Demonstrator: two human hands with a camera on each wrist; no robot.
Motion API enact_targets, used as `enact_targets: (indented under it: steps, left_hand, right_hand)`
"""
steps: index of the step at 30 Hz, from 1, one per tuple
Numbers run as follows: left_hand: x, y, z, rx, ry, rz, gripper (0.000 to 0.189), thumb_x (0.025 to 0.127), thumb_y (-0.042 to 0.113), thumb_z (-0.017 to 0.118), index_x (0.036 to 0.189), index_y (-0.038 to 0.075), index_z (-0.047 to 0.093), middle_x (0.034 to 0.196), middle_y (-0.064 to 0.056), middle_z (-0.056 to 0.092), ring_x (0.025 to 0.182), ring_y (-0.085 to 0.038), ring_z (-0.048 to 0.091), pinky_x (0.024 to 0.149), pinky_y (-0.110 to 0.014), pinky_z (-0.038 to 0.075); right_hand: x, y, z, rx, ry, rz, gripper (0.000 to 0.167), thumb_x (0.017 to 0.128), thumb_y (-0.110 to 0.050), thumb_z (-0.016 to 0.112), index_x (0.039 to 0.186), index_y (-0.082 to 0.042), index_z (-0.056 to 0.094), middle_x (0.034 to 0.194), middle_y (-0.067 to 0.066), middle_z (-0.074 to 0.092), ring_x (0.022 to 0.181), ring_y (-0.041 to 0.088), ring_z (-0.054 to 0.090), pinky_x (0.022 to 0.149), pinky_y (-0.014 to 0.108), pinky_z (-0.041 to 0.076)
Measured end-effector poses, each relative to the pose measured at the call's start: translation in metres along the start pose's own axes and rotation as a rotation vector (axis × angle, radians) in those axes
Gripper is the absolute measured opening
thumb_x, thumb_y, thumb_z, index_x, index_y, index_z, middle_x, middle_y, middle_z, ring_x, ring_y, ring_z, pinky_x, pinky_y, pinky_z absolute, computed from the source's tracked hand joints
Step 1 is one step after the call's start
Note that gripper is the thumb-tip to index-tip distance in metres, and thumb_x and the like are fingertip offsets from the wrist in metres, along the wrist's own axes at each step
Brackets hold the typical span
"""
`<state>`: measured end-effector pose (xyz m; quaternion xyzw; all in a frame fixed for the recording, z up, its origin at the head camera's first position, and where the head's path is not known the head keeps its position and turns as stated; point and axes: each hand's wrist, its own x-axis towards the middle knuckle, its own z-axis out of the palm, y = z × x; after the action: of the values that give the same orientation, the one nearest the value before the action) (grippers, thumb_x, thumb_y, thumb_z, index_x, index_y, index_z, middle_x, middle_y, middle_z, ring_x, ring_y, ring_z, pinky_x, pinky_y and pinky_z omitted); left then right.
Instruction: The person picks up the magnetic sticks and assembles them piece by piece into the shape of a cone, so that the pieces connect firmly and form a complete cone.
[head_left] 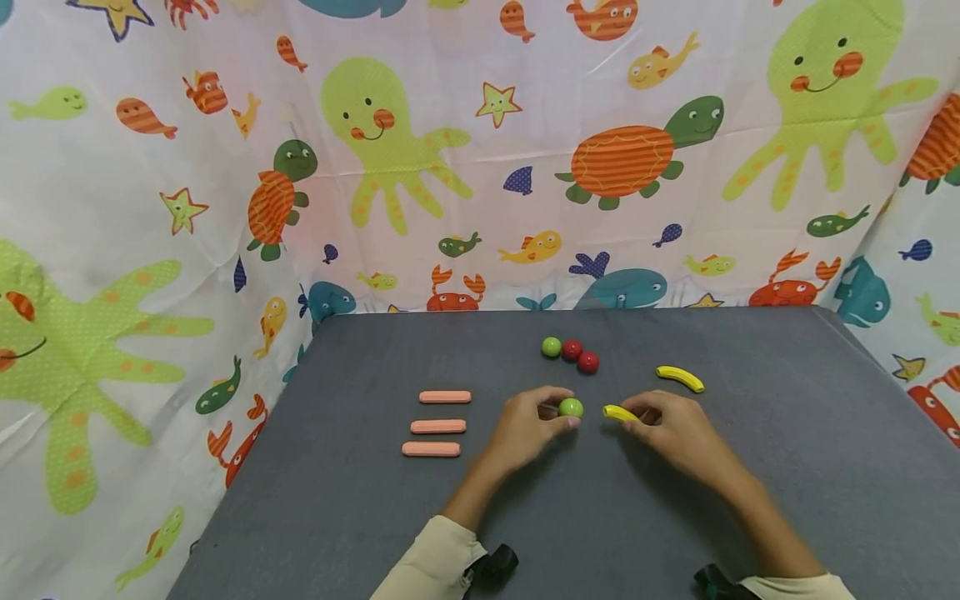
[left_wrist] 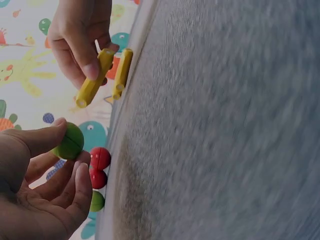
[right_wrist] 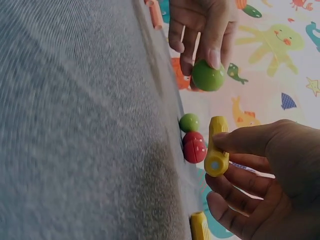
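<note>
My left hand [head_left: 553, 415] pinches a green ball [head_left: 571, 407] between thumb and fingertips, just above the grey table [head_left: 345, 500]. Close to its right, my right hand [head_left: 639, 414] pinches a small yellow banana [head_left: 619, 413] by one end. In the left wrist view the green ball [left_wrist: 70, 141] sits at my fingertips, with the held banana [left_wrist: 94, 79] beyond it. The right wrist view shows the held banana [right_wrist: 216, 147] in my fingers and the green ball [right_wrist: 207, 76] opposite.
A second banana [head_left: 680, 378] lies to the right. A green ball [head_left: 551, 347] and two red balls [head_left: 572, 349] [head_left: 588, 362] sit in a row behind the hands. Three pink sausage pieces [head_left: 438, 427] lie stacked in a column at the left. A sea-animal curtain [head_left: 480, 167] surrounds the table.
</note>
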<state>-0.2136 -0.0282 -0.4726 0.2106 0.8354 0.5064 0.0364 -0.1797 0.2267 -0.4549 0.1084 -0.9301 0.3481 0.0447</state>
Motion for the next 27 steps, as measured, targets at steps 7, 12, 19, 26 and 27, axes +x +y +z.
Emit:
enact_targets:
  steps: [7,12,19,26,27]
  left_hand:
    - [-0.006,0.006,0.005,-0.036,0.012,-0.04,0.04,0.093,0.024,0.085,0.129,0.011,0.075,0.12,0.003,0.075,0.097,-0.005,0.07,0.081,-0.02,0.056]
    - [-0.008,0.009,0.007,-0.062,0.018,-0.062,0.041,0.092,0.022,0.086,0.129,0.009,0.075,0.122,0.001,0.074,0.097,-0.005,0.071,0.08,-0.02,0.057]
    - [-0.008,0.007,0.01,-0.087,0.022,-0.075,0.04,0.093,0.02,0.084,0.13,0.009,0.074,0.125,0.0,0.075,0.103,-0.009,0.073,0.079,-0.021,0.059]
    - [-0.008,0.003,0.013,-0.06,0.021,-0.068,0.039,0.094,0.02,0.084,0.13,0.009,0.075,0.125,0.0,0.075,0.101,-0.008,0.073,0.083,-0.022,0.058]
    - [-0.008,0.003,0.013,-0.056,0.021,-0.063,0.038,0.094,0.019,0.084,0.129,0.009,0.075,0.125,0.0,0.075,0.101,-0.009,0.073,0.083,-0.023,0.059]
  right_hand:
    - [0.0,-0.007,0.004,0.004,0.023,-0.012,0.015,0.09,-0.01,0.084,0.104,-0.011,0.08,0.097,0.0,0.074,0.084,0.015,0.065,0.07,0.029,0.053]
    - [0.0,-0.012,0.006,0.058,0.008,0.005,0.016,0.091,-0.009,0.083,0.106,-0.009,0.079,0.099,0.003,0.074,0.084,0.015,0.065,0.069,0.028,0.054]
    - [0.0,-0.01,0.01,0.107,-0.025,0.031,0.018,0.092,-0.009,0.082,0.11,-0.007,0.078,0.098,0.004,0.074,0.081,0.015,0.064,0.065,0.026,0.054]
    - [-0.004,-0.009,0.012,0.143,-0.034,0.04,0.017,0.092,-0.009,0.083,0.108,-0.007,0.078,0.096,0.004,0.071,0.079,0.016,0.063,0.062,0.027,0.053]
    - [-0.004,-0.009,0.012,0.144,-0.035,0.045,0.017,0.092,-0.009,0.083,0.107,-0.007,0.078,0.096,0.003,0.071,0.079,0.016,0.063,0.062,0.027,0.053]
